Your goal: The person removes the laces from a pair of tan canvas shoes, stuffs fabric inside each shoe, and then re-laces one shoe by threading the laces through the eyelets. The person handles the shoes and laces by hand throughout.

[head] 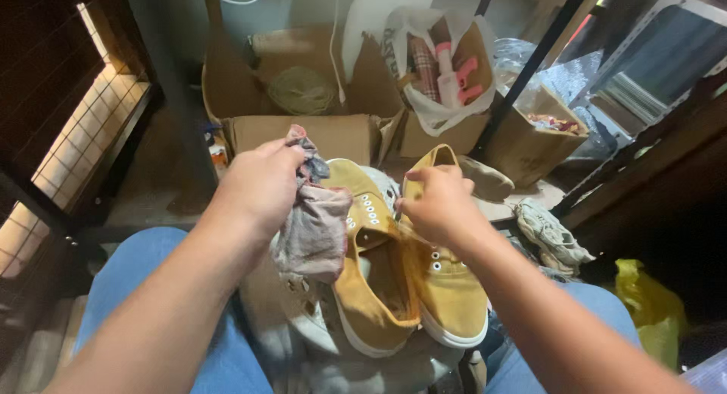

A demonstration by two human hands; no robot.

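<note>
Two mustard-yellow canvas shoes with white soles rest on my lap, the left shoe (372, 280) and the right shoe (448, 288) side by side, heels toward me. My left hand (257, 186) is closed on a crumpled pinkish-grey rag (314, 231), held just left of the left shoe. My right hand (435, 205) pinches the inner edge of the right shoe near its eyelets. A grey cloth (303, 326) lies under the shoes across my blue-jeaned knees.
Open cardboard boxes (303, 129) stand ahead, one holding a coil of twine (301, 90). A white plastic bag (443, 61) holds pink-capped bottles. Another box (534, 140) sits right. A worn grey shoe (553, 239) and a yellow bag (651, 307) lie right. A metal grille (68, 144) stands left.
</note>
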